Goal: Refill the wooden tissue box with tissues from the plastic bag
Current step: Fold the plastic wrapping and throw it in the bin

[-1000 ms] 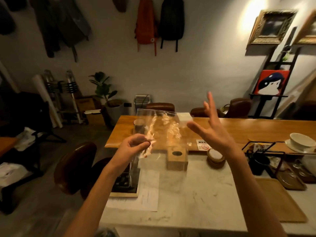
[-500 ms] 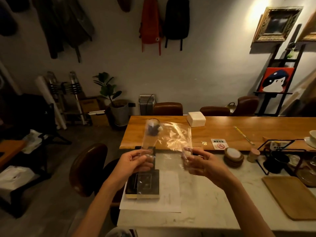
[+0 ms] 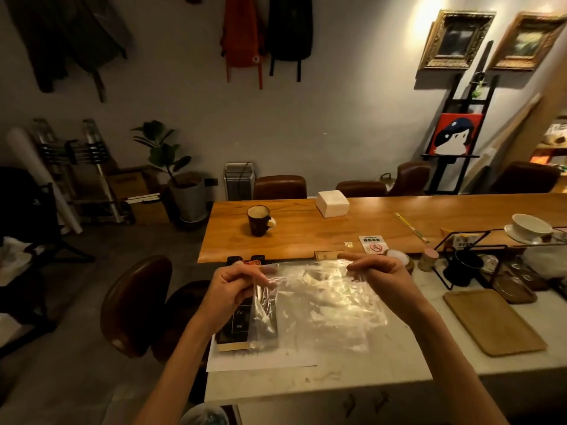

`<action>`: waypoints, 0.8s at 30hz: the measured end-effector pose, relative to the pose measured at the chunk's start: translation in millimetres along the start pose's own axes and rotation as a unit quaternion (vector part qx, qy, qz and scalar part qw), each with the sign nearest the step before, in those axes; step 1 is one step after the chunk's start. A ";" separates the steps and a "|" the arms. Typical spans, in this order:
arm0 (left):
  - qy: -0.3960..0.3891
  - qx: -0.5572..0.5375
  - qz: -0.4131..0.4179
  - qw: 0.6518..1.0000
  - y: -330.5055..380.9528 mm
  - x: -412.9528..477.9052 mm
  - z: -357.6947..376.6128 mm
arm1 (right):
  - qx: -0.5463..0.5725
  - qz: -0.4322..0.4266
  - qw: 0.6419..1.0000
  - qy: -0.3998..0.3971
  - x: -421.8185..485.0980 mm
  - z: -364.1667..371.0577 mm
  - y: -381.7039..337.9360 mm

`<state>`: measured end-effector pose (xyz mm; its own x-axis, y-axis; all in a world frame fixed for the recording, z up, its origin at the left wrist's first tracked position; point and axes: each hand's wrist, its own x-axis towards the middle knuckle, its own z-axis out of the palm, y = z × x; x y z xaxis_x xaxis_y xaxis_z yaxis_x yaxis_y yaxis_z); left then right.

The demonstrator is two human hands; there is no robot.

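Observation:
A clear plastic bag [image 3: 322, 305] hangs spread out between both hands above the marble counter [image 3: 383, 366]. My left hand [image 3: 236, 282] pinches its upper left corner and my right hand [image 3: 379, 273] pinches its upper right corner. The bag looks flat and crinkled; I cannot tell what is inside. A strip of the wooden tissue box [image 3: 329, 255] shows just behind the bag's top edge, mostly hidden. A white stack of tissues [image 3: 333, 204] sits on the wooden table [image 3: 322, 231] further back.
A dark mug [image 3: 259, 220] stands on the wooden table. Under the bag lie a black slab [image 3: 236, 326] and a paper sheet [image 3: 260, 360]. A wooden tray [image 3: 491, 320], wire rack [image 3: 472, 256], coasters [image 3: 402, 259] and white bowl [image 3: 530, 225] are at right. Brown chairs [image 3: 135, 305] stand left.
Both hands pulled the bag from upright in front of me down and out wide over the counter. One second ago my right hand was open and off the bag.

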<state>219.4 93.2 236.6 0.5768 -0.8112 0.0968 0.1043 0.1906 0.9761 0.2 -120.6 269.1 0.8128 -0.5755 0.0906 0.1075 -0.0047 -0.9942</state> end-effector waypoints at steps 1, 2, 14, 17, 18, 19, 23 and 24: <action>0.003 0.008 0.014 1.000 0.5 1.6 2.4 | 0.040 0.018 0.998 -0.036 -3.9 -4.6 -2.5; 0.010 0.015 0.022 1.000 0.1 3.9 4.1 | 0.081 0.039 0.994 -0.060 -8.4 -8.4 -5.7; -0.107 -0.118 -0.128 0.979 -61.9 4.4 29.9 | 0.029 0.226 0.965 0.133 -84.8 -16.3 59.1; -0.132 -0.076 -0.195 0.969 -86.3 -5.8 53.9 | 0.024 0.212 0.960 0.181 -99.5 -31.8 68.9; -0.121 -0.031 -0.189 0.974 -92.1 -11.0 66.0 | 0.041 0.213 0.960 0.176 -104.1 -38.6 71.8; -0.105 0.002 -0.182 0.978 -97.7 -15.8 78.2 | 0.060 0.223 0.959 0.164 -108.3 -45.8 74.5; -0.096 0.048 -0.178 0.978 -115.8 -26.8 114.2 | 0.102 0.325 0.938 0.069 -124.9 -82.9 98.4; -0.098 0.051 -0.183 0.977 -120.5 -27.5 121.2 | 0.107 0.348 0.930 0.038 -129.8 -94.0 107.0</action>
<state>92.8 25.6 139.8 0.3490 -0.9069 -0.2361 0.1877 -0.1792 0.9658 -147.7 -123.2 145.4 0.6857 -0.4344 -0.5840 -0.3116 0.5500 -0.7749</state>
